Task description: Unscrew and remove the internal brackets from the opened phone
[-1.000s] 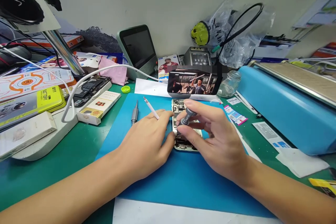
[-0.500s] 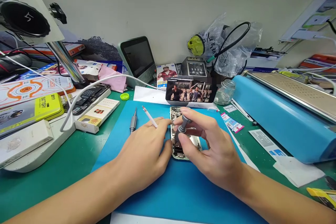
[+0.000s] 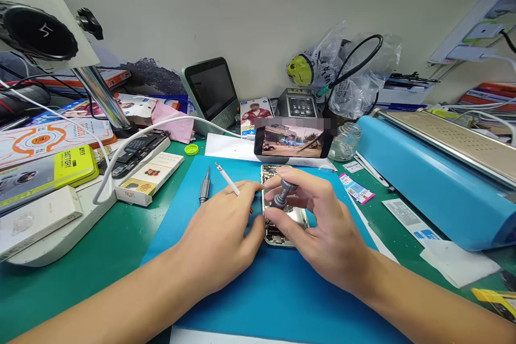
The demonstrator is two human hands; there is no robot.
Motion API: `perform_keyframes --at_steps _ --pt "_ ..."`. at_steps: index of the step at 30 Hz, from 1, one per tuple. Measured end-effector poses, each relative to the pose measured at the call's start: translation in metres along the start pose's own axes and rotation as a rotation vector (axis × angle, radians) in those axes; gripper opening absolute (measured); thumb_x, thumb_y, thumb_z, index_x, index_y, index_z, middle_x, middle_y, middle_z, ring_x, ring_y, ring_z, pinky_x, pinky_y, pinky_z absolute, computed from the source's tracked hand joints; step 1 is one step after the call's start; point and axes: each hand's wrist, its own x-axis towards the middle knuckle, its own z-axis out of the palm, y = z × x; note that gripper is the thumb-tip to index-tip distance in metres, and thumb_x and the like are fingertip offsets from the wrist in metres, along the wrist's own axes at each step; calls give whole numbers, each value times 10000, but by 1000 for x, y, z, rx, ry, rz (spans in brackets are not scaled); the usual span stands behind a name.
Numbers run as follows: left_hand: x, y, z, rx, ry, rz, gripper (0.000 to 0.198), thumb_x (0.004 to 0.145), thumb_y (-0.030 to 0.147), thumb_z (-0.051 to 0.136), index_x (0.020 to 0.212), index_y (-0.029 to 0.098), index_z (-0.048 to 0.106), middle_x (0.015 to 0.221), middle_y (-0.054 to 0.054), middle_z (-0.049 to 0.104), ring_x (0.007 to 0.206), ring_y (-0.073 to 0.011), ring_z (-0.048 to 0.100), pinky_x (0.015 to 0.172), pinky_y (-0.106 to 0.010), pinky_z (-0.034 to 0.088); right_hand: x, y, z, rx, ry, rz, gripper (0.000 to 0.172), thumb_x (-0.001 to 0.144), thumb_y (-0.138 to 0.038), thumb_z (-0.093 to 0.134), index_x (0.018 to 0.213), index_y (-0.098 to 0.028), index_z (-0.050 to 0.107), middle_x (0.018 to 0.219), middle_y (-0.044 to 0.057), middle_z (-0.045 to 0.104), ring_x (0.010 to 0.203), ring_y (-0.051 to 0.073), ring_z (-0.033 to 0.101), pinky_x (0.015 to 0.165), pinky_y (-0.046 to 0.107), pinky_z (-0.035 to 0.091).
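An opened phone (image 3: 299, 217) lies on the blue mat (image 3: 282, 290), its inner parts showing. My right hand (image 3: 330, 220) is closed around a short dark grey screwdriver (image 3: 281, 199), which stands over the left part of the phone; its tip is hidden. Against the phone's left edge rest the fingertips of my left hand (image 3: 223, 231). Between the fingers of that hand a white cigarette (image 3: 227, 178) sticks out, its burnt end pointing away from me. A second screwdriver (image 3: 205, 188) lies on the mat left of my left hand.
Behind the mat a propped phone (image 3: 292, 141) plays a video, with a glass jar (image 3: 347, 141) beside it. A blue machine (image 3: 435, 183) fills the right side. On the left are a cigarette pack (image 3: 150, 177), boxes and a stand's metal post (image 3: 102, 97). A white cable (image 3: 161, 121) crosses there.
My right thumb has shifted left and the screwdriver's lower part shows less. My left hand stays at the phone's edge. The video picture has changed.
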Motion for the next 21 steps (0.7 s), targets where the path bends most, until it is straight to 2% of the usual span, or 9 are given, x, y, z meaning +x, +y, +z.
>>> perform_keyframes --at_steps 4,8,12,17,21 --pt "0 0 0 -2 6 -17 183 1005 260 484 1176 267 551 1095 -46 735 971 -311 691 733 -426 500 1 -1 -1 8 0 3 590 985 -94 590 1511 -307 431 1301 80 702 1076 186 745 931 351 691" --pt "1 1 0 -20 2 -20 157 1012 267 481 1154 264 546 1141 -50 732 999 -309 684 745 -420 487 1 -1 -1 -11 7 -26 622 971 -139 687 1505 -325 429 1330 74 695 1077 186 751 916 342 693" --pt "1 1 -1 -15 9 -21 182 1013 289 499 1183 262 556 1137 -49 737 1012 -317 684 764 -432 490 -1 -1 -1 17 1 3 607 991 -97 609 1524 -317 417 1224 61 724 1047 172 758 878 302 701" --pt "0 -1 0 -10 0 -15 212 1009 276 500 1212 255 555 1147 -55 735 1022 -320 683 774 -433 493 -2 0 -2 -9 -1 -11 649 968 -157 711 1525 -329 426 1251 61 730 1028 186 774 912 333 700" --pt "0 0 0 1 5 -24 237 1027 274 499 1256 254 556 1153 -58 731 1011 -315 682 755 -421 480 0 2 0 62 -4 33 627 993 -114 666 1527 -337 423 1195 29 745 1077 148 770 930 259 682"
